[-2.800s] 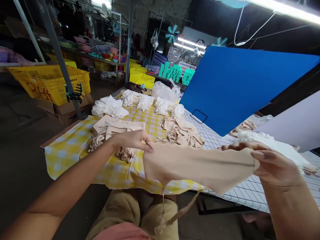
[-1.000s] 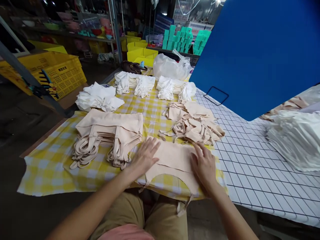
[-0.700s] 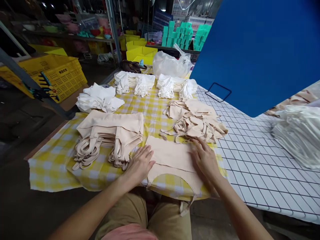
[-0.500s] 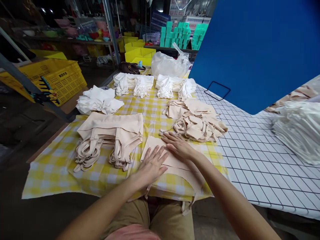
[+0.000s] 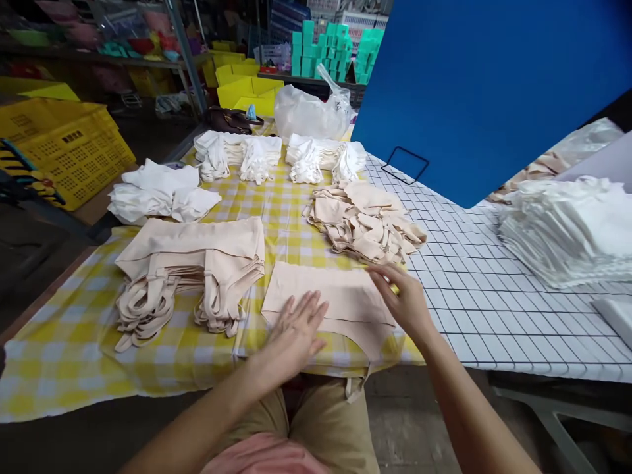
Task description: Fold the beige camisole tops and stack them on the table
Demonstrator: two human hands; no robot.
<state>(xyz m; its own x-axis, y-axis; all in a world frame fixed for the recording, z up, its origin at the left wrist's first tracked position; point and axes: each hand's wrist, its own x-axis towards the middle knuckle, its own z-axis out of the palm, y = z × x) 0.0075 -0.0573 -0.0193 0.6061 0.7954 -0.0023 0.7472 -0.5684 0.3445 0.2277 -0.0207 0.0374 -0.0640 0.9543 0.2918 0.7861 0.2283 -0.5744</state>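
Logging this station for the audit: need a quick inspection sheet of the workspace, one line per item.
Surface: yellow checked cloth beside white grid-lined table.
Job's things: beige garment flat at the near edge; folded beige stack to its left.
Clutter: loose beige pile, white garment bundles, tall white stack, plastic bag.
Grippers: left hand flat on the garment; right hand at its right edge, fingers spread.
Cables: nothing seen.
Surroundings: blue board, yellow crate, teal boxes.
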